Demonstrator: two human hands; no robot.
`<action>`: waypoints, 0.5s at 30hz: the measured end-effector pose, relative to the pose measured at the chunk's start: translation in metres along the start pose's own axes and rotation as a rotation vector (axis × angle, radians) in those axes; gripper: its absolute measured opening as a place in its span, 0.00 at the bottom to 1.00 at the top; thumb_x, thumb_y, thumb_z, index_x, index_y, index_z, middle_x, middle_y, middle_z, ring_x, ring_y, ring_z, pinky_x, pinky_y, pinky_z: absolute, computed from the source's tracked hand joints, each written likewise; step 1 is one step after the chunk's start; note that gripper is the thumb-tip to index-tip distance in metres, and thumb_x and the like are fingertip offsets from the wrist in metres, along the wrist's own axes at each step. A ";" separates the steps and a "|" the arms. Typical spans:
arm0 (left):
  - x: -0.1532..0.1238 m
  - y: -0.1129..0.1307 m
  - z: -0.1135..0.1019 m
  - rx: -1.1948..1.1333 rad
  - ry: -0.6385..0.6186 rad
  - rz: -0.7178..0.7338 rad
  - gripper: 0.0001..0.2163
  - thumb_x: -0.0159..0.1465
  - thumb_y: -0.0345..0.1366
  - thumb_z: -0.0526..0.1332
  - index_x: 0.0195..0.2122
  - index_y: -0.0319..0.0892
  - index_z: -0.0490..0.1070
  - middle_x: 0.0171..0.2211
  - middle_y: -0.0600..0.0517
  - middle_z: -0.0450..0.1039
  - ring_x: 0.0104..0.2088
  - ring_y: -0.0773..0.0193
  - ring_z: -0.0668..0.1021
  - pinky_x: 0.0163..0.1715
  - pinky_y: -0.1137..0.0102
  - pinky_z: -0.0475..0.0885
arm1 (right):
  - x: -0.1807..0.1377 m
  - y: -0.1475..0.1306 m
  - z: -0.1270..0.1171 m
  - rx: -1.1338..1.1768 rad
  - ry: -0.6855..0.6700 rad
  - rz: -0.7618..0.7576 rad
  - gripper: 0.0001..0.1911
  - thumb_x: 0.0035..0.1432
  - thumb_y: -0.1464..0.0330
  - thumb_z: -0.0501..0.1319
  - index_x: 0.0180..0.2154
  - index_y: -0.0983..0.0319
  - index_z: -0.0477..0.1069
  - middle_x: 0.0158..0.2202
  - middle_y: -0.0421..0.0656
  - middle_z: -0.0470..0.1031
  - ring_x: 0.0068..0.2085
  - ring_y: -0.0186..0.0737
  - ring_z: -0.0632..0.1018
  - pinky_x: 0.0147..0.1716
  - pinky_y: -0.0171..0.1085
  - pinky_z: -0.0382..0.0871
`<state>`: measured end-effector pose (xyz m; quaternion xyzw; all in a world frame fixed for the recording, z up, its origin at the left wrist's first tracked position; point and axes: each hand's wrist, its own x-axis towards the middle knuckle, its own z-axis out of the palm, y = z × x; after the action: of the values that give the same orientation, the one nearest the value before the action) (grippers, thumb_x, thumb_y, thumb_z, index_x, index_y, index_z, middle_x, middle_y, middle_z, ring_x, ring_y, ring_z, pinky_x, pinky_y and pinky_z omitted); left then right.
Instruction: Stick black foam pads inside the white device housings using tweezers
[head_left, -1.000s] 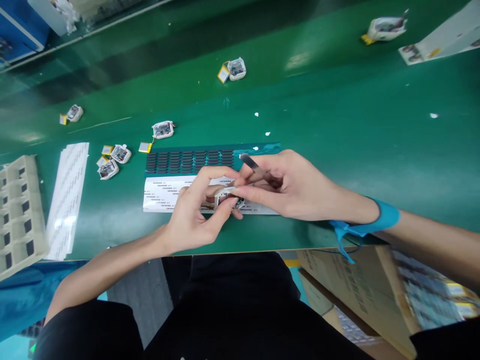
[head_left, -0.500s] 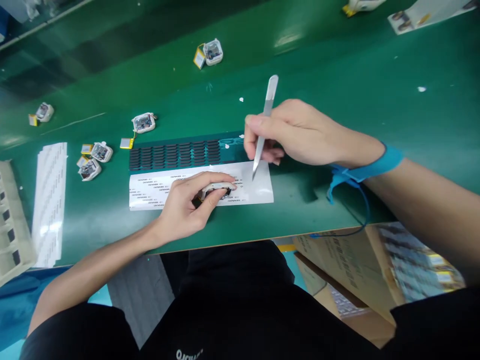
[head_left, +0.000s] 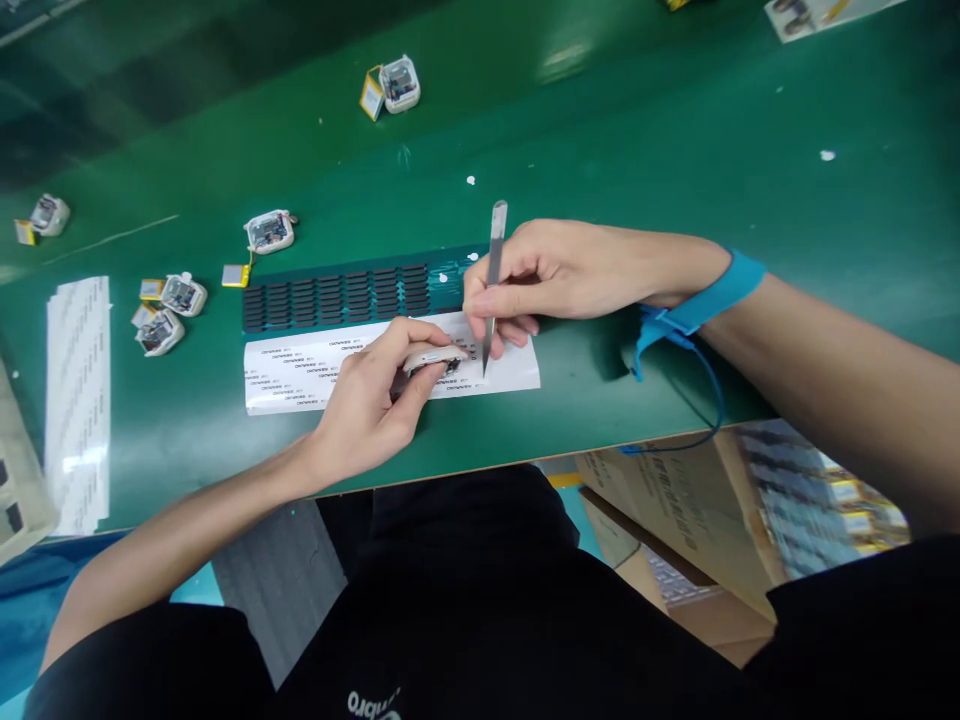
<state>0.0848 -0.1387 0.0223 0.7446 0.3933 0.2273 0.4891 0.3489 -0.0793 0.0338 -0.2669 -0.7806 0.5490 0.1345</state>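
My left hand (head_left: 367,400) grips a small white device housing (head_left: 435,356) by its edges, tilted on its side with dark inner parts showing. Beneath it lies a white printed liner sheet (head_left: 300,370) on the green bench. My right hand (head_left: 532,285) is closed round a slim metal tool (head_left: 496,240), which looks like tweezers or a flat blade. Its pointed tip is at the liner, just right of the housing; whether they touch I cannot tell. Behind the liner sits a dark green sheet (head_left: 461,290) carrying rows of black strips (head_left: 337,297).
Several open white housings with circuit boards and yellow-edged batteries lie about, one at the back (head_left: 400,83), another left of centre (head_left: 270,232). A stack of printed strips (head_left: 77,400) is at the left. A blue wrist strap (head_left: 724,295) trails its cord over the bench edge near cardboard boxes (head_left: 675,500).
My right hand has moved left and down, bringing the tool's tip closer to the housing. The tool stands more upright. My left hand has tilted the housing slightly; the whole view has shifted.
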 end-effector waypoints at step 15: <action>-0.002 0.017 -0.014 -0.351 -0.024 -0.099 0.07 0.69 0.33 0.64 0.45 0.40 0.80 0.37 0.48 0.80 0.33 0.64 0.76 0.32 0.71 0.69 | 0.009 -0.049 0.057 0.335 0.729 -0.161 0.18 0.77 0.56 0.65 0.35 0.59 0.74 0.28 0.40 0.80 0.27 0.41 0.83 0.21 0.35 0.77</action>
<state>0.0794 -0.1364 0.0442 0.6300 0.3779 0.2589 0.6271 0.2991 -0.1314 0.0578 -0.3562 -0.6000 0.5256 0.4866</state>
